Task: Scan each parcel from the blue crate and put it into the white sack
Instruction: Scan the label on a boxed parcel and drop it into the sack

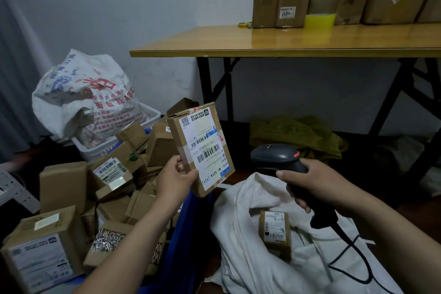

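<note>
My left hand point(175, 178) held the box point(202, 148) up by the blue crate point(188, 234), label facing me, so the scanner point(279, 157) gripped in my right hand point(307, 181) could read it. The white sack point(250, 246) lay open below.

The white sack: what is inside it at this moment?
One small cardboard parcel with a white label lies in the open mouth of the white sack. The cloth folds hide anything that lies deeper.

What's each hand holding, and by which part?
Left hand grips the labelled parcel by its lower left edge; right hand grips the barcode scanner by its handle.
</note>
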